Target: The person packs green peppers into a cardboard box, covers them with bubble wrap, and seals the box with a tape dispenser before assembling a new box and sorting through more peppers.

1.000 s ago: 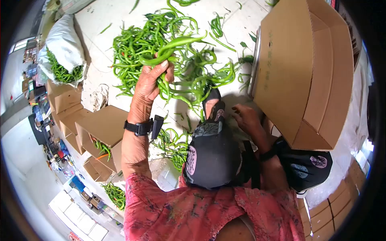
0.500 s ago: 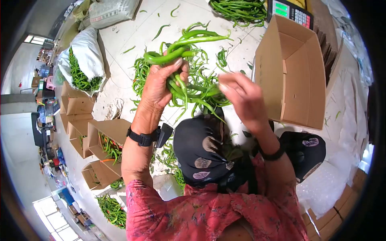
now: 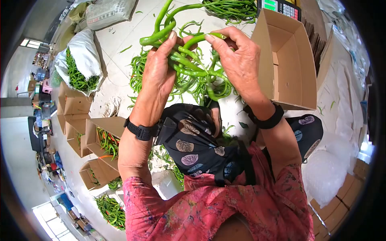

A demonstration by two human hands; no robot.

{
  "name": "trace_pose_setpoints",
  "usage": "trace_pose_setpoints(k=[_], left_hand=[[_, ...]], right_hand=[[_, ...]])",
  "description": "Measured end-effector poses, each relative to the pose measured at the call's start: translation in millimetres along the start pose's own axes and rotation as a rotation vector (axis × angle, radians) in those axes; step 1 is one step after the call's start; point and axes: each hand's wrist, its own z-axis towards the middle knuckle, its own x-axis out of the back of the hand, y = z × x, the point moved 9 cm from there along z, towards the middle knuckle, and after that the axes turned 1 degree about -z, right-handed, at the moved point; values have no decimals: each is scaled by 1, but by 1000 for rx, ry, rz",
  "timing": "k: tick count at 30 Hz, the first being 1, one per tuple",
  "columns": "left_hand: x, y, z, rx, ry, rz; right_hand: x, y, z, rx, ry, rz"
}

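Observation:
Several long green chili peppers [image 3: 155,38] are gripped in my left hand [image 3: 159,66], some sticking up past the thumb. My right hand [image 3: 240,60] pinches the stem end of one curved green pepper [image 3: 197,40] between thumb and fingers; its other end reaches toward my left hand. Below and between the hands, a loose heap of curly green peppers [image 3: 140,72] lies on the pale floor. More peppers hang close under my palms, and whether they are held or lie in the heap is hard to tell.
An open cardboard box [image 3: 297,60] stands to the right, with a digital scale [image 3: 281,8] behind it. A pile of straight green peppers [image 3: 235,10] lies at the back. To the left are a white sack [image 3: 86,52] of peppers and several cardboard boxes [image 3: 98,170].
My right hand, blurred and apart before, has moved up and now pinches a pepper's end. My left hand has risen slightly with its bunch. The whole view has shifted a little.

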Motion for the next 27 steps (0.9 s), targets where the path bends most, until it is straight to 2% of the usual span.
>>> trace_pose_setpoints(k=[1,3,4,5,7,8,9,11,13,15,17,19,22,25,26,27], left_hand=[[-1,-5,0,18,8,-26],[-1,-7,0,8,0,-53],[0,-7,0,-7,-1,-84],[2,-1,0,-47,-21,-72],[7,-5,0,11,-113,-316],[7,-6,0,6,-147,-347],[11,-7,0,5,-140,-345],[17,-9,-1,43,-140,-524],[17,-8,-2,73,-176,-672],[17,-5,-3,46,-170,-653],[19,-9,-4,67,-191,-710],[15,-10,-6,87,-219,-763],[10,-10,-9,47,-252,-750],[2,-13,-15,42,-263,-697],[-3,-17,-18,67,-288,-703],[-7,-21,-21,93,-279,-714]], right_hand=[[6,1,1,-1,8,-4],[9,35,1,-335,-83,-51],[13,54,5,-324,7,97],[23,70,3,-328,12,94],[40,84,0,-451,56,186],[49,79,-3,-417,-8,-32],[56,72,-8,-420,-12,-29],[82,66,-15,-435,155,5],[98,68,-18,-395,211,24],[114,53,-19,-255,267,-134],[134,52,-20,-256,315,-88],[156,33,-26,-226,353,-218],[160,-12,-52,-189,279,-256],[171,-7,-69,-183,315,-217],[167,-7,-72,-249,255,-448],[165,-7,-72,-242,261,-447]])
